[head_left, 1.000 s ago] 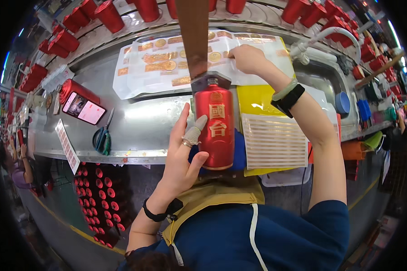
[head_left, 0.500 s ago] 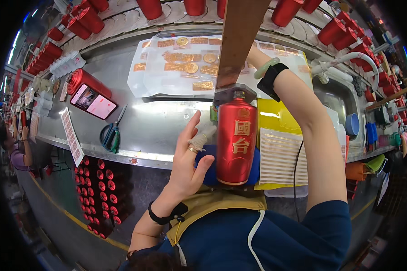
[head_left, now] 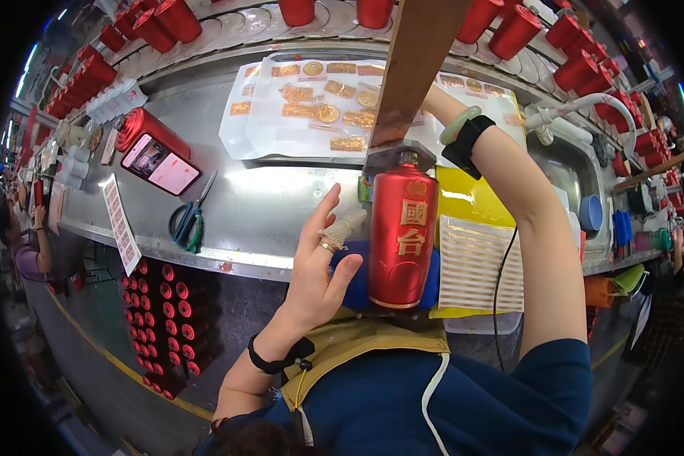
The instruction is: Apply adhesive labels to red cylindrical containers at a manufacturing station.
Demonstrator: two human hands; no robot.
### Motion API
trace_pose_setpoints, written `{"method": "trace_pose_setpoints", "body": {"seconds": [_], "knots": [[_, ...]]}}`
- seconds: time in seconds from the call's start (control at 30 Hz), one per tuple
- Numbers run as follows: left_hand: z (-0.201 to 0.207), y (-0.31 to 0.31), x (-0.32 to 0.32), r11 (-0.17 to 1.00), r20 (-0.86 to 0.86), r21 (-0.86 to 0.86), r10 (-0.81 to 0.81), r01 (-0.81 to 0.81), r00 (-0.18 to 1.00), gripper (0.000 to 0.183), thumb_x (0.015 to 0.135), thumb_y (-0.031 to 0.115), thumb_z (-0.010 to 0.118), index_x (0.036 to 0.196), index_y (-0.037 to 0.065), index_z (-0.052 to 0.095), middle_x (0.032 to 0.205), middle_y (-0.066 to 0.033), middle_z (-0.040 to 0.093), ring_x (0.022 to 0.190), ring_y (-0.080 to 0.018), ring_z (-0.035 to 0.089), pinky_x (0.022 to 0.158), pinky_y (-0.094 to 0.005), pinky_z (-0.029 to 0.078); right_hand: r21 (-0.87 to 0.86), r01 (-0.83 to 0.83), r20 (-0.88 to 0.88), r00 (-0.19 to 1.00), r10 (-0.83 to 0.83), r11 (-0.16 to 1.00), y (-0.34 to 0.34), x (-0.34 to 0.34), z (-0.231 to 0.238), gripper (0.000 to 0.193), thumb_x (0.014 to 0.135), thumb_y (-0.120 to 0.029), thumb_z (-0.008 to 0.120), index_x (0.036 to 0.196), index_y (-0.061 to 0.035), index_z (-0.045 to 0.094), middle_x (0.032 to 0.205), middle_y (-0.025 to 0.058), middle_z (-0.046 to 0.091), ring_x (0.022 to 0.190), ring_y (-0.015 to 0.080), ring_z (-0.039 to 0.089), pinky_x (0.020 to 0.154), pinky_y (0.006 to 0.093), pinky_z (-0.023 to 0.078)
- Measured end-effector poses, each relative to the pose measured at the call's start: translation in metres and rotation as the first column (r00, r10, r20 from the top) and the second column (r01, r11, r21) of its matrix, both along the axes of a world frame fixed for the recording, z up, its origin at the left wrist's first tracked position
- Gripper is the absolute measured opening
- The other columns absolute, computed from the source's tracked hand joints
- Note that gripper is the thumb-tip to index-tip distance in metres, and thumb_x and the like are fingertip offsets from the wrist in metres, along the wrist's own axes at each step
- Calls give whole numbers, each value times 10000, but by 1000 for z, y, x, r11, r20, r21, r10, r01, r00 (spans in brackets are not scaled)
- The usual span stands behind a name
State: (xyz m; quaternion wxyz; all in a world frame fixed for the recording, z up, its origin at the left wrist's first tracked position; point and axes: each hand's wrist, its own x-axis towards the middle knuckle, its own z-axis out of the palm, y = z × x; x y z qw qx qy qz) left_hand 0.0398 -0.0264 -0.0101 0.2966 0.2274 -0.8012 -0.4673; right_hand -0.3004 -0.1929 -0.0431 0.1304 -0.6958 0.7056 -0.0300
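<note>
A red bottle (head_left: pixel 404 262) with gold lettering lies on a blue pad (head_left: pixel 353 292) in front of me, its neck pointing away. Just left of it, my left hand (head_left: pixel 318 270) is open, fingers stretched and thumb apart, with a small gap to the bottle. One of its fingers wears a pale cloth cover. My right arm reaches far forward over the white sheets (head_left: pixel 243 140), which carry gold decals (head_left: pixel 340 90). Of my right hand (head_left: pixel 439 106) only the part near the wrist shows; a brown post (head_left: pixel 414 72) hides the fingers.
Left on the metal bench are scissors (head_left: pixel 188 224), a label strip (head_left: pixel 120 224) and a phone (head_left: pixel 161 163) leaning on another red bottle (head_left: pixel 163 131). To the right are a striped sheet (head_left: pixel 480 266), a yellow sheet (head_left: pixel 471 194), a cable and a sink (head_left: pixel 570 163). Red bottles line the back.
The whole view has shifted slightly, so the bottle appears a little further right. Some gold decals in the middle of the sheets sit differently. My left hand keeps its open pose.
</note>
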Motion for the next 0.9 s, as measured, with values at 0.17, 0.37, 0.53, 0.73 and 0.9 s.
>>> {"method": "trace_pose_setpoints", "body": {"seconds": [0.17, 0.37, 0.53, 0.73, 0.9], "knots": [[0, 0, 2, 1000, -6, 14, 21, -21, 1000, 466, 1051, 280, 617, 1330, -93, 624, 1685, -247, 300, 1519, -426, 363, 1187, -507, 386, 17, -3, -16, 1000, 4, 1000, 3, -9, 8, 379, 860, -334, 695, 1087, -45, 788, 1089, 236, 764, 1037, 399, 740, 862, 491, 582], [5, -1, -7, 1000, -15, -14, -21, 20, 1000, 449, 1056, 273, 600, 1335, -77, 631, 1673, -250, 325, 1498, -430, 400, 1190, -503, 382, -107, 138, 472, 879, -71, 985, 34, -79, -10, 247, 824, -235, 734, 981, -50, 779, 951, 151, 776, 900, 272, 739, 812, 383, 570], [27, -2, 3, 999, -19, -49, 3, -4, 1000, 501, 1073, 333, 532, 1423, -16, 617, 1646, -226, 391, 1468, -393, 456, 1191, -484, 372, -117, 183, 286, 948, -143, 976, 122, -29, 113, 209, 893, -156, 663, 1051, -40, 734, 913, 115, 740, 840, 230, 698, 767, 367, 544], [67, -16, -17, 975, -44, -204, -98, 87, 994, 512, 958, 123, 716, 1437, -12, 594, 1578, -233, 479, 1421, -393, 512, 1175, -459, 405, -359, -86, -273, 962, -17, 929, 238, 21, 182, 170, 890, -35, 645, 1043, -69, 709, 990, 98, 673, 1002, 326, 663, 857, 430, 534], [99, -2, -59, 963, -129, -237, -166, 132, 978, 628, 833, 110, 860, 1387, -26, 598, 1444, -213, 593, 1296, -344, 597, 1062, -427, 486, -432, -288, -405, 909, 102, 855, 288, 71, 211, 132, 885, -100, 673, 1017, -100, 682, 976, 74, 675, 989, 294, 683, 848, 429, 560]]}}
